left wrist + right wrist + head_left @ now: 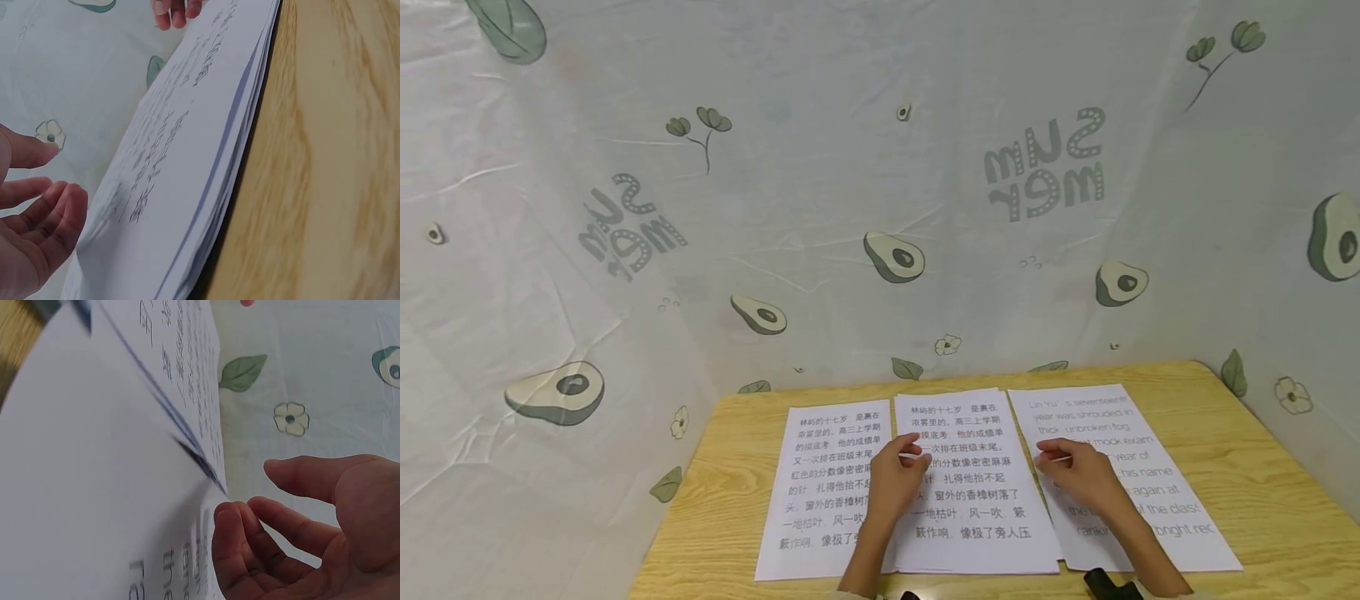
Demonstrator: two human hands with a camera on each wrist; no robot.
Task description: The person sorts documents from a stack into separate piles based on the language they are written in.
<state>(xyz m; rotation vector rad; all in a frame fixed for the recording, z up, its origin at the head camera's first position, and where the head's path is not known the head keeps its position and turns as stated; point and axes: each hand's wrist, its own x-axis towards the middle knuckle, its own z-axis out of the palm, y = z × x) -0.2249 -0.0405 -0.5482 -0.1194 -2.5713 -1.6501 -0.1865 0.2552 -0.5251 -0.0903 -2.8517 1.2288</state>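
Note:
Three stacks of printed paper lie side by side. The left stack [823, 492] and the middle stack [970, 521] carry Chinese text; the right stack [1097, 421] carries English. My left hand [897, 477] is over the border between left and middle stacks, fingers loosely bent. In the left wrist view that hand [37, 228] has its thumb apart and holds nothing. Over the left part of the English stack is my right hand [1081, 471]. Its thumb and fingers [234, 550] stand apart in the right wrist view, near the paper edges; contact there I cannot tell.
Under the papers is a wood-grain table [1247, 467], its surface showing to the left and right of them. Behind and beside it hangs a pale cloth [820, 208] printed with avocados, leaves and flowers. A black object [1108, 586] sits by the right wrist.

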